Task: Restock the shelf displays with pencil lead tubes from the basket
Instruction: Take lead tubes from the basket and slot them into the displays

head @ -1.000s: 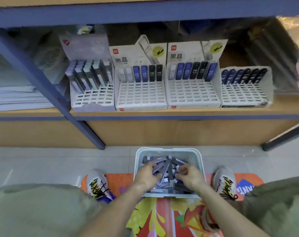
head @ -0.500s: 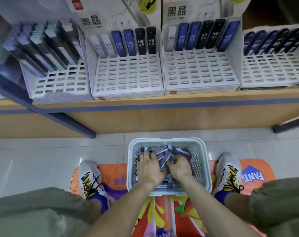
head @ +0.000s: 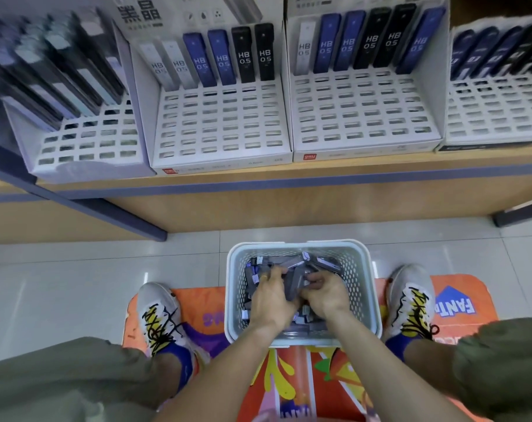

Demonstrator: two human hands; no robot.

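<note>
Pencil lead tubes (head: 292, 266), flat grey and purple plastic cases heaped loosely, fill the pale perforated plastic basket (head: 362, 287) that stands on the floor between the person's feet. Both hands are down inside it, on top of the heap. The left hand (head: 269, 296) lies over the left half of the pile with its fingers curled onto the cases; a grey tube stands between the two hands, touching both. The right hand (head: 325, 292) is bunched beside it, fingers folded inward round small cases, though how many it holds is not clear. More tubes lie loose beyond the fingertips toward the far wall of the basket and beneath both wrists. Above, on the wooden shelf (head: 289, 175), four white slotted cardboard display trays (head: 222, 126) stand side by side, each with one back row of upright tubes and open slots in front. A bright orange printed mat (head: 459, 300) lies under the basket and the white patterned sneakers (head: 158, 318).
</note>
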